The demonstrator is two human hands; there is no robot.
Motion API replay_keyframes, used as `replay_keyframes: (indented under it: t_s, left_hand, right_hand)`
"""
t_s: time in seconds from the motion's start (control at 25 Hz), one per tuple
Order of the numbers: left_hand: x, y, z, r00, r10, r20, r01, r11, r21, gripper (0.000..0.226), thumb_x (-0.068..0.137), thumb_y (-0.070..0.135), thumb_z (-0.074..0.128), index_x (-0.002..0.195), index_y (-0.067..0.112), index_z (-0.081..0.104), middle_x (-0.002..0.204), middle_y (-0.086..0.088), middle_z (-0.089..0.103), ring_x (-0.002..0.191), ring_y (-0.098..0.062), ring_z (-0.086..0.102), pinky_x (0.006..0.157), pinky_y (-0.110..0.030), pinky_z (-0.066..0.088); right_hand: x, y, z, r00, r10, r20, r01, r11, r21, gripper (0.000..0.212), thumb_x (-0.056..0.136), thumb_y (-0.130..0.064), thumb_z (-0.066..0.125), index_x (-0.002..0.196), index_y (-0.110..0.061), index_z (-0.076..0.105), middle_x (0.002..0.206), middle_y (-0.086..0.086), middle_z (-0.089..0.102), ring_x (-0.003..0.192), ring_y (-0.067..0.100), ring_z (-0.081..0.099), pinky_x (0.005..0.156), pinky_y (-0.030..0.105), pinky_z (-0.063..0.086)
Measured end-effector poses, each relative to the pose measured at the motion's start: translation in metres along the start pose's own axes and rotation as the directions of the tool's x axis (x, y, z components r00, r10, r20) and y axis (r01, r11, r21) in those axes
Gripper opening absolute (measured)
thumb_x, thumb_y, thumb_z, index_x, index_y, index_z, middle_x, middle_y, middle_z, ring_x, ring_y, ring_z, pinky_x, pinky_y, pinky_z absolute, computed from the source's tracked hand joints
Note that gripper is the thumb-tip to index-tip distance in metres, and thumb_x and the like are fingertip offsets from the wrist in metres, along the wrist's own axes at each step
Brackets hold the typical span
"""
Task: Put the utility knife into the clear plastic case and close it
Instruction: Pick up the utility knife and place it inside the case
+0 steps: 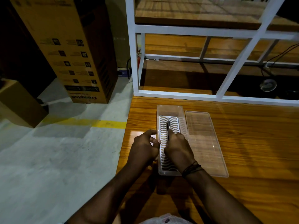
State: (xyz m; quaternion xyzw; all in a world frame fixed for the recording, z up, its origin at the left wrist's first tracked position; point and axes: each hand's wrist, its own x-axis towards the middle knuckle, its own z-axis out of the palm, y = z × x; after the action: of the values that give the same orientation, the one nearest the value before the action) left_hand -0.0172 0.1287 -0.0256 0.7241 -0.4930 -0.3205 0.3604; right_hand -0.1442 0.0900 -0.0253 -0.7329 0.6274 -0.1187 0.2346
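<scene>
A clear plastic case (169, 109) lies lengthwise on the wooden table (250, 143), with a white slotted tray (174, 125) inside it. Its clear lid (205, 143) lies flat just to the right of it. My right hand (177, 146) is inside the case, shut on the dark utility knife (168, 126), whose far end rests on the tray. My left hand (145, 144) grips the case's left wall with its fingers curled over the rim. The near part of the knife is hidden by my right hand.
A white metal shelf frame (178, 93) stands on the table just behind the case. The table's left edge runs close to my left hand, with grey floor (56, 159) below. Cardboard boxes (64, 46) stand on the floor at far left.
</scene>
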Motion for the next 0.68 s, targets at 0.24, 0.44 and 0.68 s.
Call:
replay_keyframes:
  t_s: [0.24,0.44,0.68]
  left_hand:
    - [0.000,-0.002,0.001,1.000,0.018,-0.002,-0.018,1.000,-0.021,0.033,0.091,0.025,0.069,0.123,0.030,0.069,0.083,0.005,0.071,0.072,-0.021,0.075,0.065,-0.047,0.065]
    - [0.000,-0.001,0.001,1.000,-0.022,0.022,0.023,0.999,-0.045,0.032,0.092,0.022,0.067,0.122,0.029,0.069,0.086,0.003,0.072,0.072,-0.022,0.075,0.067,-0.048,0.066]
    - [0.004,-0.003,-0.001,0.996,-0.076,0.053,0.080,0.994,-0.078,0.032,0.093,0.016,0.066,0.123,0.028,0.069,0.088,0.000,0.073,0.066,-0.024,0.077,0.063,-0.050,0.066]
  right_hand:
    - [-0.003,-0.007,0.001,0.997,0.059,0.047,-0.052,0.987,-0.154,0.050,0.088,-0.015,0.057,0.136,-0.005,0.048,0.133,0.019,0.053,0.116,0.040,0.062,0.093,0.038,0.049]
    - [-0.006,-0.008,-0.006,0.997,0.052,0.048,-0.045,0.991,-0.128,0.046,0.086,-0.012,0.057,0.131,-0.005,0.053,0.130,0.020,0.055,0.114,0.042,0.062,0.091,0.039,0.050]
    - [-0.013,0.010,-0.047,0.956,-0.101,-0.275,0.095,0.995,-0.033,0.038,0.093,-0.021,0.055,0.130,-0.013,0.064,0.121,0.015,0.064,0.103,0.035,0.066,0.085,0.039,0.053]
